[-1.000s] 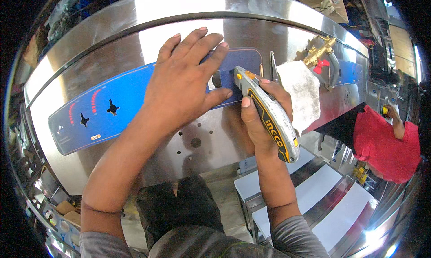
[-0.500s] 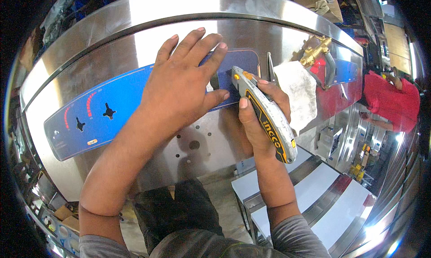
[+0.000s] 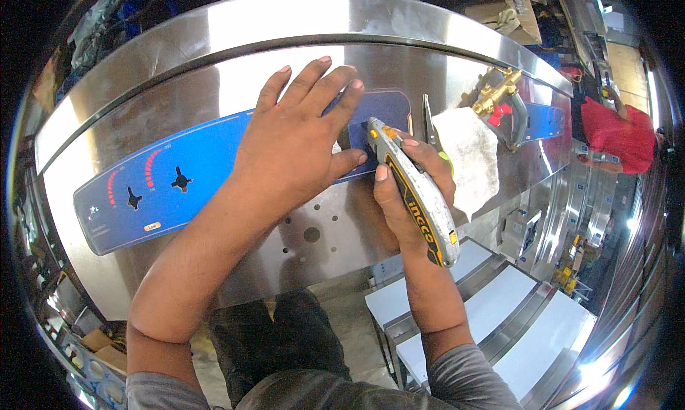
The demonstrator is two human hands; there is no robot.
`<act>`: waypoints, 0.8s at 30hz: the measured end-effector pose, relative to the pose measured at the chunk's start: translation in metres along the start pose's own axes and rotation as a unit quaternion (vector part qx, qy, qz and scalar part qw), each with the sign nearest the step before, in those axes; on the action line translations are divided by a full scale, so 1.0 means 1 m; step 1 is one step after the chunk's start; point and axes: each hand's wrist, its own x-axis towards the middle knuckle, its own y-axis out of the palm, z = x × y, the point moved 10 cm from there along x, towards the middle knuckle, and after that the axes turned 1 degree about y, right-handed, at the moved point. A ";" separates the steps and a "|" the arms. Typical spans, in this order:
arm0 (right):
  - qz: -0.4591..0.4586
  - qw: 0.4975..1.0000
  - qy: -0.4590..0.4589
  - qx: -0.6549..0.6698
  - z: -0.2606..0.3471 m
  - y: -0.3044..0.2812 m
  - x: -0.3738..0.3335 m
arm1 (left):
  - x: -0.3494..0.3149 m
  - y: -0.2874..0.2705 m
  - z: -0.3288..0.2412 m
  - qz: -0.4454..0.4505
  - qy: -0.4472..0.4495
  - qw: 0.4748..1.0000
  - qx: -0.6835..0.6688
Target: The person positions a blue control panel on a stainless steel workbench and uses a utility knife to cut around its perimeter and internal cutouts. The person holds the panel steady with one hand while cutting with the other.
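The utility knife, mid-frame, has swung its butt slightly leftward; the right hand grips it, tip at the blue panel's right end. The left hand lies spread across the panel; a blade slip could nick its thumb. A white rag and brass-coloured valve crowd centre right; a red-shirted co-worker is far right.

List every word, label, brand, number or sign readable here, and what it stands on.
Wording is described, not copied.
Knife: bold, readable lettering along its side.
Blue panel: short readable word on a pale oval.
Tiny marks by its red scales: mostly blurred.
White print, left end: unreadable.
Far panel: too small to read.
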 end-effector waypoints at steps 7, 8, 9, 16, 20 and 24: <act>0.009 0.998 -0.046 -0.034 0.010 0.001 -0.002 | -0.001 0.000 0.000 0.002 -0.003 1.000 -0.009; 0.007 0.998 -0.053 -0.039 0.011 0.002 -0.002 | -0.001 0.000 0.000 0.002 -0.004 1.000 -0.010; 0.006 0.998 -0.050 -0.030 0.010 0.002 -0.002 | -0.001 0.001 0.000 0.004 -0.005 1.000 -0.006; 0.001 0.998 -0.056 -0.037 0.010 0.002 -0.004 | -0.001 0.000 0.001 -0.010 -0.005 1.000 -0.019; 0.000 0.998 -0.054 -0.029 0.009 0.001 -0.005 | -0.001 -0.001 0.000 -0.014 -0.004 1.000 -0.016; 0.001 0.998 -0.053 -0.028 0.007 0.001 -0.006 | -0.001 -0.001 0.000 -0.013 -0.007 1.000 -0.015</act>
